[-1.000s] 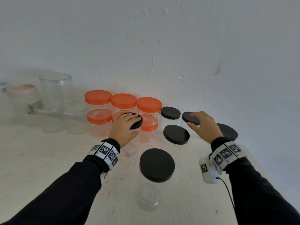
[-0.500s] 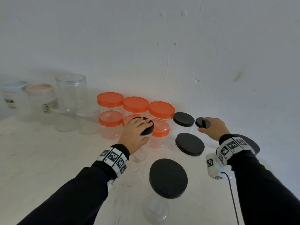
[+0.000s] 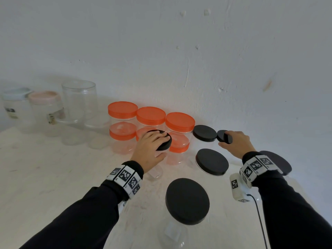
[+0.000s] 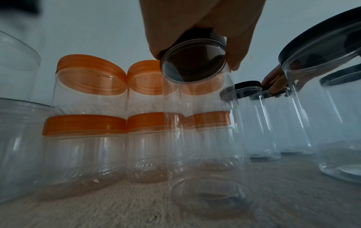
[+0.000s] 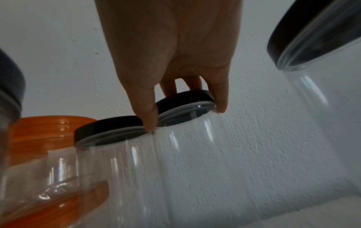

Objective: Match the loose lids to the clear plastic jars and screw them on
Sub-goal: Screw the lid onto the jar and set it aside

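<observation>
My left hand (image 3: pixel 150 146) grips a black lid (image 3: pixel 164 141) from above on a tall clear jar (image 4: pixel 197 120) that stands in front of the orange-lidded jars; in the left wrist view its fingers (image 4: pixel 237 50) curl round the lid's rim. My right hand (image 3: pixel 235 143) grips a small black lid (image 3: pixel 223 136) on another clear jar (image 5: pixel 187 154) by the wall, thumb (image 5: pixel 145 106) and fingers pinching its rim. That jar leans in the right wrist view.
Several orange-lidded jars (image 3: pixel 150 115) stand stacked against the wall. More black-lidded jars (image 3: pixel 212 161) (image 3: pixel 186 200) (image 3: pixel 204 133) stand between and in front of my hands. Open clear jars (image 3: pixel 79 99) and pastel-lidded ones (image 3: pixel 45 105) stand at far left. The wall is close behind.
My right hand has moved further toward the wall with its small black lid and jar. My left hand stays on its lid. The view has shifted left.
</observation>
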Action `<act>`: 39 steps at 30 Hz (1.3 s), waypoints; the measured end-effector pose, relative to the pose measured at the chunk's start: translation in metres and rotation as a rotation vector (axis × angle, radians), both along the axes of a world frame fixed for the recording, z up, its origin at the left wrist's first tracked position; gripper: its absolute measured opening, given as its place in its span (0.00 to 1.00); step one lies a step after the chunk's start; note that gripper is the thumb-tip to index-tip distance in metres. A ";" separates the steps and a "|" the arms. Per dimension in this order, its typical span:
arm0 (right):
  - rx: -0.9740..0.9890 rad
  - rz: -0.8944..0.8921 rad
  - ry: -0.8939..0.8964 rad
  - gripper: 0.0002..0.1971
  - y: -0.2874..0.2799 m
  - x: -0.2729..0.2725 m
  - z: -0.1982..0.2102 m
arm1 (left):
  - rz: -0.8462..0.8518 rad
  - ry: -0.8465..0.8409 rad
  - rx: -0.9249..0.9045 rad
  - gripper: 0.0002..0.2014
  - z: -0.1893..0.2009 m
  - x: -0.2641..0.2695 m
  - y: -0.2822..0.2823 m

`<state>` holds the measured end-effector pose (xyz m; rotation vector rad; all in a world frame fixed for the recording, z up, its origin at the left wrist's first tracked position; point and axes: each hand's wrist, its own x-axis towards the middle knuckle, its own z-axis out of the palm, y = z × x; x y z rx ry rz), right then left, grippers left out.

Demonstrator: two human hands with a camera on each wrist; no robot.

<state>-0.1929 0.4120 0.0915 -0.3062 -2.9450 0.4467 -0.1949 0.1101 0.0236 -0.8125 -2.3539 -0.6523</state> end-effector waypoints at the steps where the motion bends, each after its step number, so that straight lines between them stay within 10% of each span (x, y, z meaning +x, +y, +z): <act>1: 0.003 0.002 -0.005 0.27 0.000 0.001 0.000 | 0.003 -0.004 -0.004 0.27 0.000 0.000 0.000; 15: 0.078 -0.001 0.066 0.33 0.014 0.040 0.020 | 0.023 -0.036 -0.012 0.29 0.002 0.002 -0.001; 26: 0.125 -0.158 -0.239 0.39 0.056 0.083 0.013 | 0.046 -0.024 -0.005 0.30 0.003 0.004 0.002; 39: -0.081 -0.184 0.032 0.36 0.061 0.059 -0.008 | 0.050 -0.029 -0.010 0.29 0.003 0.004 0.002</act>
